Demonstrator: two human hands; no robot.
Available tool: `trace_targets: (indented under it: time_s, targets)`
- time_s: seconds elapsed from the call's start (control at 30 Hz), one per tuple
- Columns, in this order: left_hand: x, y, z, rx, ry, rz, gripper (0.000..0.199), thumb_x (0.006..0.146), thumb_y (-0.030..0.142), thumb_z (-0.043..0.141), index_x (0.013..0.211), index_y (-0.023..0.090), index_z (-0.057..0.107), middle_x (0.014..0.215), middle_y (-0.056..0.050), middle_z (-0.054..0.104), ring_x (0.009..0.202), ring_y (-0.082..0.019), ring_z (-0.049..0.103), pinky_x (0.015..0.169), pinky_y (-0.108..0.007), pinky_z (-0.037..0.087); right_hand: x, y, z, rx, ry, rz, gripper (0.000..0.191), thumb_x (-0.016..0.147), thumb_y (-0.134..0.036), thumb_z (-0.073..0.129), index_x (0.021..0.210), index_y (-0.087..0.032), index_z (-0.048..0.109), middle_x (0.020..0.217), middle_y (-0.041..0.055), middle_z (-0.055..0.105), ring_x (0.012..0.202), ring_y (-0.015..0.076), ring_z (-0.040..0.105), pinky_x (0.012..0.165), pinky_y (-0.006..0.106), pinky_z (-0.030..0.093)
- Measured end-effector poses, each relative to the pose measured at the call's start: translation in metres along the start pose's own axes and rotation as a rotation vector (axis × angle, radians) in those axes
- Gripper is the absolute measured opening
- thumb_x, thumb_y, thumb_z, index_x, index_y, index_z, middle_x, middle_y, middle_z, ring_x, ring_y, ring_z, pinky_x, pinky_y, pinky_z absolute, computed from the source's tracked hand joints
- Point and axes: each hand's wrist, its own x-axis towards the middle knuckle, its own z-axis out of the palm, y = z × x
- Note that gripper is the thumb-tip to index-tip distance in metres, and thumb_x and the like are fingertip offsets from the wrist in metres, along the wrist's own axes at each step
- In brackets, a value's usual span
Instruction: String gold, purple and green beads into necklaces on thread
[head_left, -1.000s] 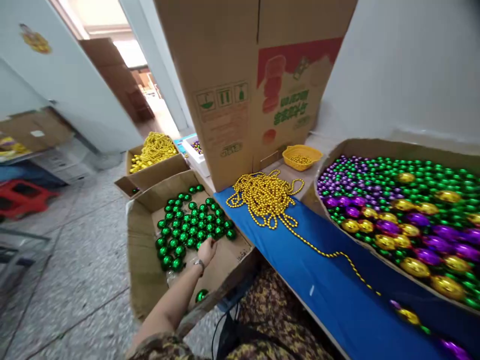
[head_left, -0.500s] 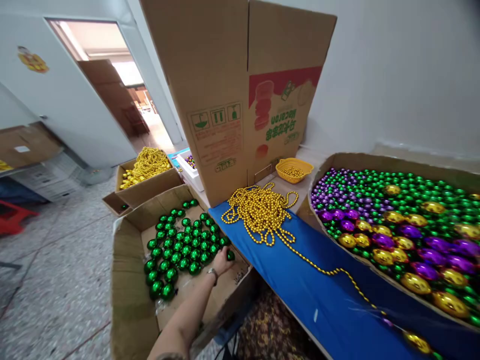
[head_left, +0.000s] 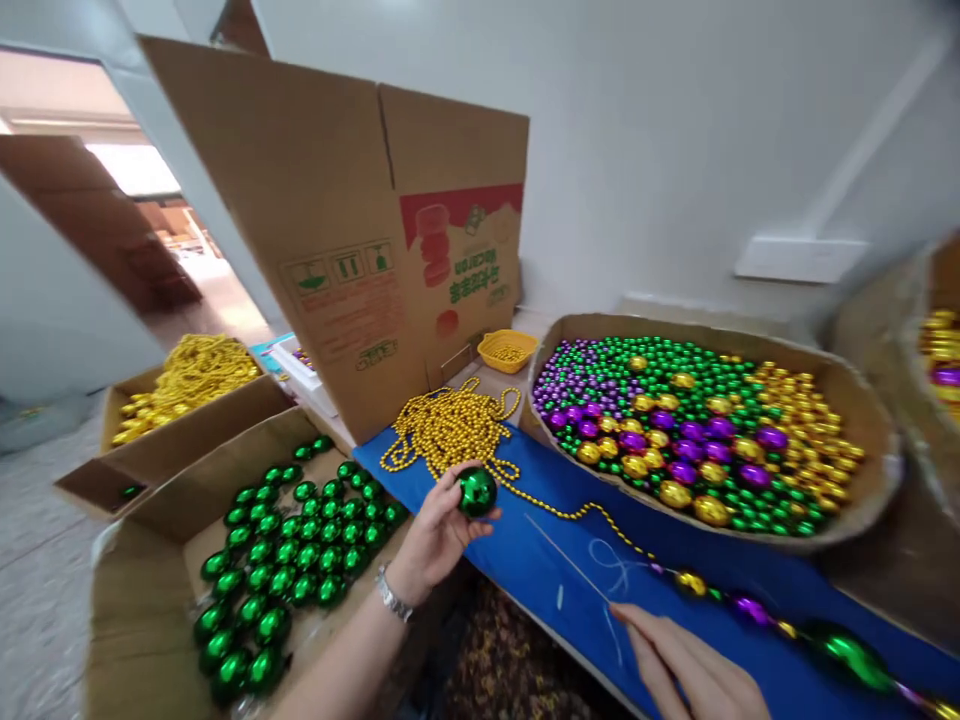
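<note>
A shiny green ball bead (head_left: 478, 491) sits in the fingers of my left hand (head_left: 439, 535), raised over the blue table edge near the gold bead pile. My right hand (head_left: 686, 660), at the lower right, pinches a long thin needle (head_left: 568, 560) that points up and left toward the ball. Needle and ball are apart. Thin clear thread (head_left: 616, 565) loops on the blue cloth (head_left: 525, 590) beside the needle. To the right lies a strung line of beads with a large green bead (head_left: 847, 655), partly beyond my right hand.
A cardboard box (head_left: 142, 590) of green balls stands at the left. Gold strands (head_left: 450, 425) lie on the table before an upright carton (head_left: 337, 270). A cardboard tray (head_left: 877, 470) holds mixed beads, with a yellow basket (head_left: 508, 350) behind. Another box (head_left: 202, 425) holds gold beads.
My left hand has lifted a green ball out of the box and brought it right, over the table. My right hand with the needle has come into view. The view has turned right.
</note>
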Motion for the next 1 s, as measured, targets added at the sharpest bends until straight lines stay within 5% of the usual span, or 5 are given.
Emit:
trace_targets:
  time_s: [0.17,0.4,0.53,0.67,1.0]
  targets:
    - [0.014,-0.027,0.029,-0.023,-0.12,-0.084,0.04,0.083,0.027,0.059,0.121,0.021,0.052,0.103,-0.009,0.06,0.082,-0.022,0.066,0.062,-0.027,0.053,-0.016,0.001,-0.013,-0.09,0.038,0.073,0.021,0.092,-0.019,0.044,0.107,-0.019,0.058,0.092,0.0022,0.073,0.078,0.0132,0.07,0.072,0.019,0.055]
    - [0.015,-0.036,0.041,0.083,-0.125,-0.124,0.045,0.081,0.029,0.061,0.124,0.021,0.051,0.099,-0.008,0.058,0.081,-0.021,0.063,0.062,-0.028,0.053,-0.033,0.006,-0.016,-0.118,0.001,0.067,0.023,0.092,-0.019,0.042,0.109,-0.017,0.057,0.09,0.0038,0.072,0.074,0.0139,0.069,0.067,0.022,0.054]
    - [0.013,-0.033,0.044,0.348,-0.104,-0.046,0.052,0.077,0.032,0.067,0.125,0.023,0.051,0.103,-0.007,0.058,0.085,-0.02,0.06,0.065,-0.028,0.053,-0.036,0.006,-0.017,-0.276,-0.002,0.033,0.026,0.093,-0.018,0.039,0.107,-0.015,0.06,0.074,0.0032,0.07,0.059,0.0153,0.065,0.056,0.027,0.051]
    - [0.009,-0.039,0.054,0.679,-0.157,0.044,0.059,0.068,0.026,0.076,0.121,0.023,0.051,0.118,-0.008,0.056,0.105,-0.023,0.054,0.085,-0.03,0.048,-0.039,0.005,-0.014,-0.381,0.001,0.047,0.032,0.093,-0.014,0.033,0.102,-0.016,0.064,0.068,0.0022,0.069,0.055,0.0166,0.065,0.053,0.029,0.049]
    - [0.011,-0.078,0.088,0.538,-0.247,-0.039,0.063,0.063,0.028,0.08,0.118,0.021,0.052,0.107,-0.007,0.058,0.094,-0.02,0.057,0.079,-0.029,0.047,-0.065,0.015,-0.011,0.038,0.017,0.342,0.024,0.094,-0.025,0.041,0.102,-0.02,0.063,0.094,0.006,0.073,0.082,0.0145,0.071,0.069,0.017,0.055]
